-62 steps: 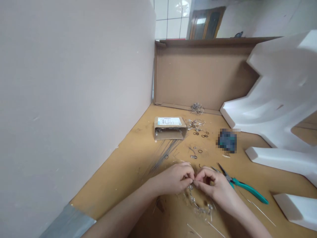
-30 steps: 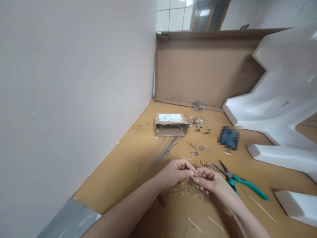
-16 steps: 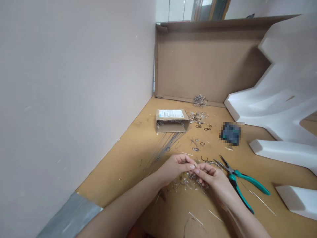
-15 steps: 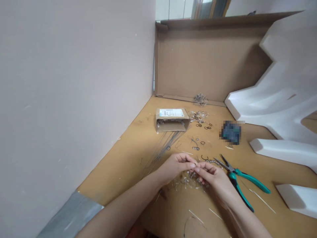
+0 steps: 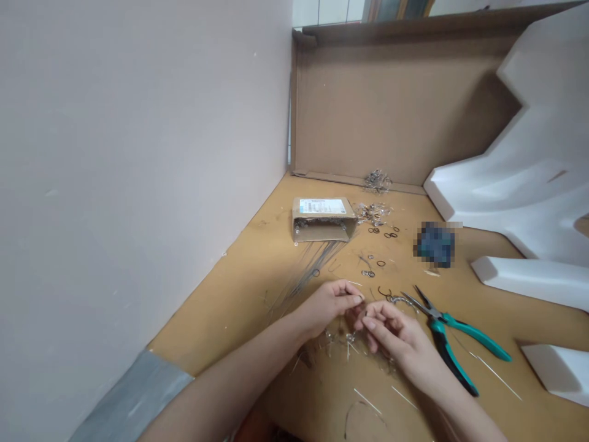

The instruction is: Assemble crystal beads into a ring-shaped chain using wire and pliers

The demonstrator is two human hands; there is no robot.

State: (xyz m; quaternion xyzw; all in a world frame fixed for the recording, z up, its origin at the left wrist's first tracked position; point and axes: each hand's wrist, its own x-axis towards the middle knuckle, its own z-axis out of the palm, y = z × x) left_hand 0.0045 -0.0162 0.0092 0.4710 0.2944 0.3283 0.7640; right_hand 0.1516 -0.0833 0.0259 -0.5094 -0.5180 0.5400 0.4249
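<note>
My left hand [image 5: 329, 305] and my right hand [image 5: 394, 338] meet fingertip to fingertip low over the brown table [image 5: 239, 294]. Both pinch a chain of small metal rings [image 5: 352, 336] that trails onto the table under them. Green-handled pliers [image 5: 453, 334] lie just to the right of my right hand, jaws toward the rings. A bundle of thin straight wires [image 5: 306, 273] runs from the small cardboard box [image 5: 323, 218] toward my left hand.
Loose rings [image 5: 381, 230] and a ring heap [image 5: 378, 180] lie beyond the box. A cardboard panel [image 5: 391, 116] stands at the back, a white board [image 5: 138, 153] on the left. White foam pieces [image 5: 515, 184] fill the right. Cut wire bits [image 5: 368, 402] lie near me.
The ring chain, held a little above the table two seconds ago, now rests low on it between my fingertips. The view has tipped down slightly. The pliers lie with both handles showing.
</note>
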